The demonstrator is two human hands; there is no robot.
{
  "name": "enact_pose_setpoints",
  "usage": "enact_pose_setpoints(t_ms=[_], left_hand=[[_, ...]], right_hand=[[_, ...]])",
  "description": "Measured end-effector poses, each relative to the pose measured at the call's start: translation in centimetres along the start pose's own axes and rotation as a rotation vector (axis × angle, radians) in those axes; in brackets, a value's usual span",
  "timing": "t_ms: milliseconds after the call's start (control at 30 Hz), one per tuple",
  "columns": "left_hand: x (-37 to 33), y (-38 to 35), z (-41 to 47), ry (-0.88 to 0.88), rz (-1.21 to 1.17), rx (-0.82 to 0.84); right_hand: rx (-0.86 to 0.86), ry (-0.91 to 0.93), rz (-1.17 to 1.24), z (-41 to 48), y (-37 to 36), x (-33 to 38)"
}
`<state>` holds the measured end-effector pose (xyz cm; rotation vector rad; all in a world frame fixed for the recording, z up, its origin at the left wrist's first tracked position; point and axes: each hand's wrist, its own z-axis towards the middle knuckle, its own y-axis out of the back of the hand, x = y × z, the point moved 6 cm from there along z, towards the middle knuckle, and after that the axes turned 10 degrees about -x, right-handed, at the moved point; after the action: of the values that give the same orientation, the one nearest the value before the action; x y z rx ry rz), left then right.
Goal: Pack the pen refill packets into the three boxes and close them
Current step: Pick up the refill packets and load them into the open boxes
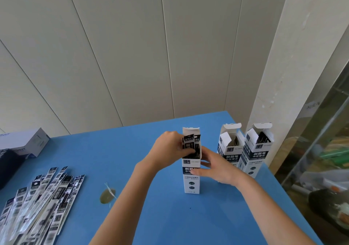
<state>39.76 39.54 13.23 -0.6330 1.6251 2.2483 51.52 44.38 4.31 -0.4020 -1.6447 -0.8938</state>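
On the blue table (pixel 151 216), the tall box (pixel 191 182) stands between the hands, the right hand (pixel 215 168) gripping its side and the left hand (pixel 169 146) pinching packets (pixel 188 145) poking from its open top, so a hard push could bend them or tip it.

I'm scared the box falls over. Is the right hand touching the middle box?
Touching. The head view shows the right hand gripping the middle box, with its thumb across the front.
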Motion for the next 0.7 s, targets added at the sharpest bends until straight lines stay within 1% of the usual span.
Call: enact_pose_setpoints(t_ms=[33,133,167,200,300,333,367,467,500,567,700], left_hand=[[0.0,0.0,-0.1,-0.013,-0.012,-0.01],[0.3,1.6,-0.2,-0.008,-0.198,-0.17],[0.3,2.0,-0.2,-0.011,-0.209,-0.189],[0.2,1.9,0.0,-0.032,-0.174,-0.172],[-0.8,0.5,0.0,-0.129,0.079,-0.058],[-0.8,0.2,-0.1,-0.138,0.124,-0.037],[-0.8,0.3,-0.1,-0.137,0.12,-0.045],[-0.7,1.4,-0.1,-0.138,-0.032,-0.118],[-0.9,1.6,0.0,-0.156,-0.04,-0.125],[-1.4,1.3,0.1,-0.19,0.022,-0.101],[-2.1,-0.5,0.0,-0.235,0.234,0.025]], right_hand=[[0.0,0.0,0.001,0.0,0.1,0.0],[0.021,-0.002,0.004,0.0,0.1,-0.1],[0.028,-0.003,0.005,0.0,0.0,-0.2],[0.031,-0.005,0.004,0.1,0.0,-0.2],[0.035,-0.005,-0.002,0.2,0.1,-0.2],[0.036,-0.006,-0.002,0.2,0.1,-0.2],[0.038,-0.007,-0.001,0.2,0.1,-0.2],[0.036,-0.007,-0.007,0.2,0.1,-0.3],[0.035,-0.006,-0.01,0.2,0.1,-0.4],[0.036,-0.006,-0.011,0.3,0.1,-0.4],[0.045,0.005,-0.03,0.5,0.1,0.1]])
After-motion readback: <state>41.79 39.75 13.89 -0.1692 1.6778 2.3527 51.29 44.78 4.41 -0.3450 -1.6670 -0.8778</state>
